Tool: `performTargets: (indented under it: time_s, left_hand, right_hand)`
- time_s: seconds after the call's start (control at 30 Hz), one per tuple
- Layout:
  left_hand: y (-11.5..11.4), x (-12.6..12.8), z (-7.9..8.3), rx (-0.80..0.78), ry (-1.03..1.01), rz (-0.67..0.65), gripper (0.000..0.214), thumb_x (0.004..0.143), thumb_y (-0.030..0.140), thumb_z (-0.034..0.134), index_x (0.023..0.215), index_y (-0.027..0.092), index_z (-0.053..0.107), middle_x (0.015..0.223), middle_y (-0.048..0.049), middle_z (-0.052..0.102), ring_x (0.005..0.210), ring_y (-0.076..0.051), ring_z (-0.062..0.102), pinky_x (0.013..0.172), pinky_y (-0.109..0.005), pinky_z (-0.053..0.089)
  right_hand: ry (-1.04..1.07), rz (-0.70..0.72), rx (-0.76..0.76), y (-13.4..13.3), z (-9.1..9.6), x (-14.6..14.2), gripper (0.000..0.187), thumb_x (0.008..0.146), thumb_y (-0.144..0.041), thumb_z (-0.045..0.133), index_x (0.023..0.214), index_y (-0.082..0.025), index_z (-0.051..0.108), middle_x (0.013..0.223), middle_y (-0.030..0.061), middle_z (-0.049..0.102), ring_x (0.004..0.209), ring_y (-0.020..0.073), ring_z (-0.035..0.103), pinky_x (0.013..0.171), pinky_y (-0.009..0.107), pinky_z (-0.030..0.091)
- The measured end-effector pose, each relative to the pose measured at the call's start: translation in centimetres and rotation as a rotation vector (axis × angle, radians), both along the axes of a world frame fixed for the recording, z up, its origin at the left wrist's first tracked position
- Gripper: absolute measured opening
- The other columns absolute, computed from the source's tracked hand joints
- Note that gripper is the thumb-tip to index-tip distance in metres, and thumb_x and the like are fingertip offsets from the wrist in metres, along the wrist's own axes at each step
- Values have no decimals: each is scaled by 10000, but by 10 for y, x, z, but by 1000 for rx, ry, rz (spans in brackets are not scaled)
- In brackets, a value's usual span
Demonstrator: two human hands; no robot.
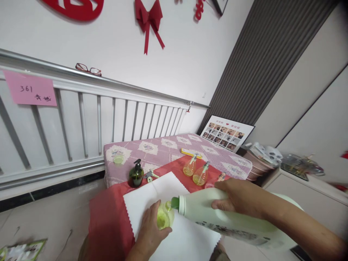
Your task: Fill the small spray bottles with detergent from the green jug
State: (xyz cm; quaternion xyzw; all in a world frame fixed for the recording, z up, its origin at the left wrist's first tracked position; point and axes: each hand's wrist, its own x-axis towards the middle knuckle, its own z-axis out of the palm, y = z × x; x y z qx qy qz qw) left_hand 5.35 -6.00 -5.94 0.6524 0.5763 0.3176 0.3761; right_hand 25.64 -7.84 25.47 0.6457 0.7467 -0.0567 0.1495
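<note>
My left hand [149, 227] is wrapped round a small clear bottle [165, 216] with yellow-green liquid inside, over the white sheet [187, 232]. A large pale green jug [206, 204] is gripped by my right hand [227, 195] and tipped on its side. The jug's green spout [175, 203] meets the small bottle's open neck; whether liquid is flowing I cannot tell. Beyond my right hand stand two clear spray bottles of yellow liquid, a nearer one [200, 175] and a farther one [189, 166]. Another bottle [220, 177] is partly hidden behind my right hand.
A dark green pump bottle [136, 174] stands left of the sheet, beside a loose spray head [150, 175]. On the patterned cloth [152, 148] lie a light green cap [118, 159] and a yellow packet [191, 153]. Red cloth [106, 217] hangs over the near edge.
</note>
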Motion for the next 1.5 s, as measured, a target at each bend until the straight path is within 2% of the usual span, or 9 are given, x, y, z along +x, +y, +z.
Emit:
performTargets:
  time_s: [0.3,0.57,1.03,1.5]
  left_hand:
    - [-1,0,5,-19,9,0,956,599,330,653,1480,161,324,1571,-96,427,1429,-272,379,1242,-412,255]
    - [-1,0,3,-17,2,-2,959,601,332,651,1481,142,322,1569,-96,428,1415,-275,382,1234,-416,267]
    - [0,0,1,-11,9,1,935,610,344,661,1474,184,342,1580,-82,423,1431,-282,376,1240,-414,267]
    - [-1,0,2,-3,-6,2,938,613,326,655,1477,150,335,1569,-100,431,1432,-284,382,1241,-417,267]
  right_hand:
    - [10,5,3,0,1,0,255,804,-469,581,872,-236,658,965,109,750,864,331,676,679,366,418]
    - [16,1,-6,0,2,-2,265,801,-471,587,876,-229,663,979,119,752,872,333,675,689,371,425]
    - [-8,16,-7,0,2,-1,293,814,-490,580,900,-225,669,988,130,750,882,341,684,685,369,432]
    - [2,0,-15,0,2,-1,280,803,-486,583,878,-226,655,991,127,750,882,342,678,691,377,433]
